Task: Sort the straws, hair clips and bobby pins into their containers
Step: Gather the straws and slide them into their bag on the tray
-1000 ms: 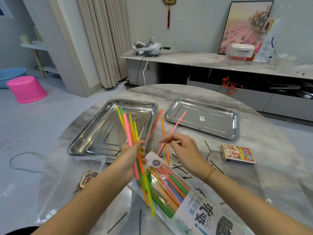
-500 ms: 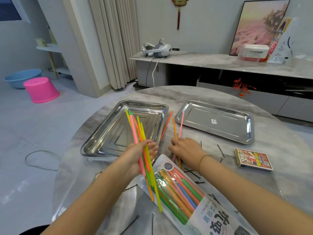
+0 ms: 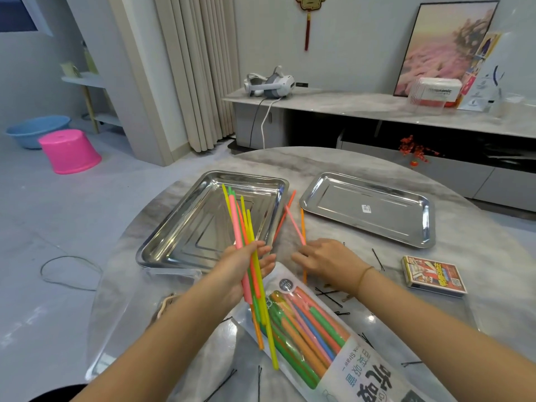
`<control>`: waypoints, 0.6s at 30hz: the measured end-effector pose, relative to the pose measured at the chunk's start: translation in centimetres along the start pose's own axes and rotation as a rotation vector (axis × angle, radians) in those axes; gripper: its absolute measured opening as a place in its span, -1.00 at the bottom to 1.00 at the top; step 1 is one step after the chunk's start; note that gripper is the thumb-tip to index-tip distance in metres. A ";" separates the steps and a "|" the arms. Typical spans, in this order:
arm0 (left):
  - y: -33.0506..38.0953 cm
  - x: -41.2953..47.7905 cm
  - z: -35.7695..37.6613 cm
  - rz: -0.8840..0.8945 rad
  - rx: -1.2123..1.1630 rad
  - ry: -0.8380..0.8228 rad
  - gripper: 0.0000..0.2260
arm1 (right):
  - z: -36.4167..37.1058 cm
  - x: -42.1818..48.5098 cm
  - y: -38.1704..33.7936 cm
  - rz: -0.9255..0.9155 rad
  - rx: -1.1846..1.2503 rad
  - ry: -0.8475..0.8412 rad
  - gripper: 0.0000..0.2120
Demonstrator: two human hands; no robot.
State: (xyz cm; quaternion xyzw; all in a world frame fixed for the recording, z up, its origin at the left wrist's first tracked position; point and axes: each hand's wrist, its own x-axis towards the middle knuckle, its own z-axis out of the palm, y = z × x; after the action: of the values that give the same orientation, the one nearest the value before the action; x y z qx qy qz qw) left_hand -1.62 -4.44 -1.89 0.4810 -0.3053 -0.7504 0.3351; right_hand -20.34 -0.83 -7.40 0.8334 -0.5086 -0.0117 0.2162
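Grips bunch of straws [image 3: 236,221] with left hand [image 3: 243,265], above near edge of left tray [image 3: 203,181]. Pinches pink straw [image 3: 294,224] with right hand [image 3: 327,258], low over tabletop [image 3: 319,161], just right of that tray, bobby pins [image 3: 377,258] scattered close by.

Left hand [image 3: 246,265], frame centre, grips a bundle of thin neon plastic straws [image 3: 235,224], forearm rising from lower left. Right hand [image 3: 327,258] lies palm-down beside it, fingertips [image 3: 300,250] at a thin pink straw [image 3: 295,225]; grip unclear.
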 end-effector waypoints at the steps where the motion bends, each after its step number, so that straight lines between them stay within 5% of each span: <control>1: -0.1 0.0 0.1 0.021 0.027 0.004 -0.89 | -0.2 -0.4 0.1 0.031 0.022 0.083 -0.62; 3: -0.5 0.1 0.5 0.083 0.128 0.011 -0.89 | -0.8 -0.8 0.4 0.117 0.084 0.257 -0.62; 6: -0.9 0.4 0.8 0.176 0.264 0.005 -0.91 | -2.7 -1.7 0.6 0.308 0.275 0.465 -0.90; 12: -0.9 0.2 0.7 0.172 0.285 -0.085 -0.91 | -6.5 -3.0 2.5 0.514 0.550 0.731 -0.89; 18: -1.5 0.2 0.8 0.153 0.364 -0.069 -0.90 | -9.2 -2.1 3.2 0.948 1.192 0.947 -0.91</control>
State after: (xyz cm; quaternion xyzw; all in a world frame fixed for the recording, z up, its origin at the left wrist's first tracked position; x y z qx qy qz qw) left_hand -2.71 -3.61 -2.90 0.4830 -0.4827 -0.6713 0.2882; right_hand -21.85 2.88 1.76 0.4271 -0.5786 0.6898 -0.0833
